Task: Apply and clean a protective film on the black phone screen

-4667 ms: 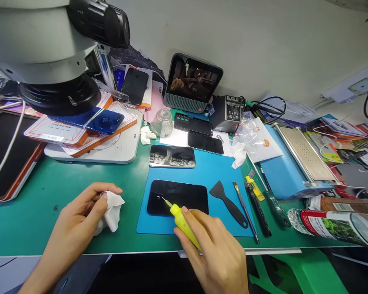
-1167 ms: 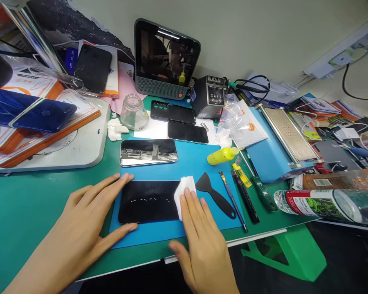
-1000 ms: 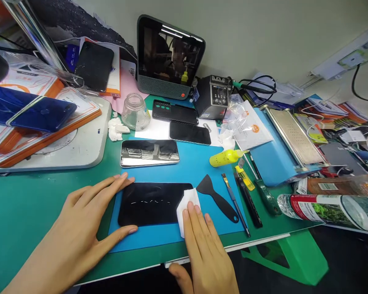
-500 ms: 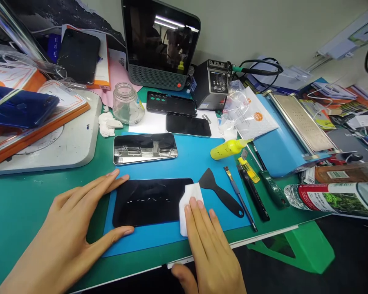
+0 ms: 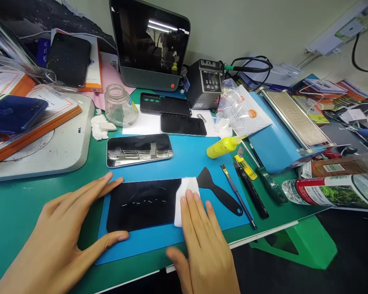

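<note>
A black phone screen (image 5: 144, 212) lies face up on a blue mat (image 5: 147, 244), with a broken line of light reflected across it. My left hand (image 5: 64, 224) spans its left end, thumb at the near edge and fingers at the far edge, spread apart. Under the flat, close-set fingers of my right hand (image 5: 204, 241), a folded white wipe (image 5: 188, 184) is pressed on the screen's right end. Just behind lies a second phone (image 5: 139, 149) with a glossy face. A black plastic scraper (image 5: 219, 194) sits right of the wipe.
A brush (image 5: 237, 196), black pen-like tool (image 5: 251, 192), yellow cutter (image 5: 245, 167), screwdriver (image 5: 268, 183) and yellow squeeze bottle (image 5: 222, 148) lie to the right. A glass jar (image 5: 119, 108), phone back cover (image 5: 165, 105) and tablet-like display (image 5: 153, 45) stand behind. A water bottle (image 5: 331, 192) lies at the right edge.
My right hand and the wipe have moved slightly left, further onto the screen's right end. My left hand keeps its place by the screen. The whole view has shifted a little.
</note>
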`<state>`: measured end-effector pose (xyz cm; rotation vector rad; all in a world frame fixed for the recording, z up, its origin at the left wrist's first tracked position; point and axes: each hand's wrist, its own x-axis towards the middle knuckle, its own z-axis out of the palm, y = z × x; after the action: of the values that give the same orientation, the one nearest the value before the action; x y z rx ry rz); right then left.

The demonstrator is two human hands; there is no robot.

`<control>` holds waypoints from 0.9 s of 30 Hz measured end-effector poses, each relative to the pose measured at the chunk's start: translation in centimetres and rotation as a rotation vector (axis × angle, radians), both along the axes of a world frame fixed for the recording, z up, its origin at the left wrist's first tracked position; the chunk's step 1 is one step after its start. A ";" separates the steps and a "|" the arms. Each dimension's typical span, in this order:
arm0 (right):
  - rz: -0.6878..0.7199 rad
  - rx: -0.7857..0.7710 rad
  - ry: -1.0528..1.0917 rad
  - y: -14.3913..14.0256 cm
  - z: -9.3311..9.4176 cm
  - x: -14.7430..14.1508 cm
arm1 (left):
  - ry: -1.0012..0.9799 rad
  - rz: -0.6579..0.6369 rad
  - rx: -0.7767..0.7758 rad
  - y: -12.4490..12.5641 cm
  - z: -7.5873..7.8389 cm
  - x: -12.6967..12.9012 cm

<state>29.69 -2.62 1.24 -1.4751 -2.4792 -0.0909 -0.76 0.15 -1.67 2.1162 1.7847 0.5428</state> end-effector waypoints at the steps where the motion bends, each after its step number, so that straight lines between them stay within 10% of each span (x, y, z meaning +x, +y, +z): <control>1: -0.017 0.004 0.015 0.9 0.1 -0.4 | -0.003 0.003 0.004 0.0 0.0 0.0; 27: 0.081 0.036 -0.025 0.6 0.3 0.5 | -0.020 0.024 -0.039 -0.1 0.0 -0.3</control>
<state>30.18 -1.98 1.53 -1.3659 -2.5395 -0.1392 -1.11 0.08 -1.65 2.0587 1.7969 0.5286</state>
